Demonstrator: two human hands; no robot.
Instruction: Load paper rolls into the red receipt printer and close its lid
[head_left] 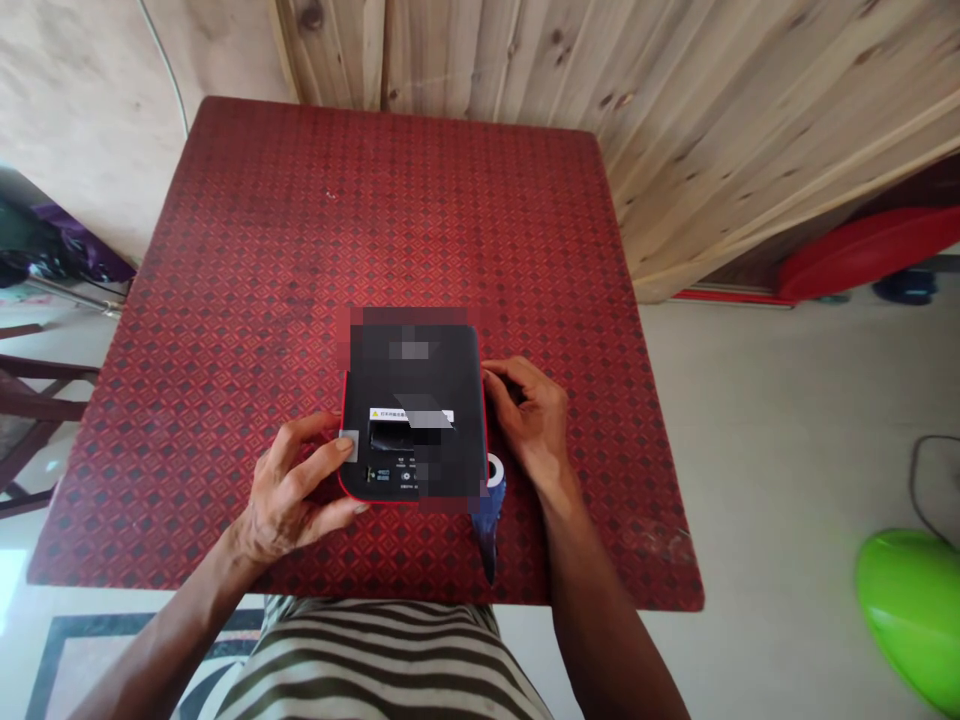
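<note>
A black box-shaped machine with red edges, resembling a label printer (450,375), sits near the front of the red patterned table (247,260). On its top are a slot, small buttons and a white warning label; parts are blurred by pixel blocks. My left hand (289,490) grips its left front corner, index finger on a grey tab (349,447) and thumb low at the front edge. Against the right side rest the curled fingers of my right hand (531,415), their tips partly hidden. Beside that side are a white ring (495,470) and a pointed dark blue thing (489,535).
Behind the table stands a wooden plank wall (495,60). Dark wooden chair parts (45,385) are at the left. On the right, a green rounded object (911,610) and a red one (862,250) are near the floor.
</note>
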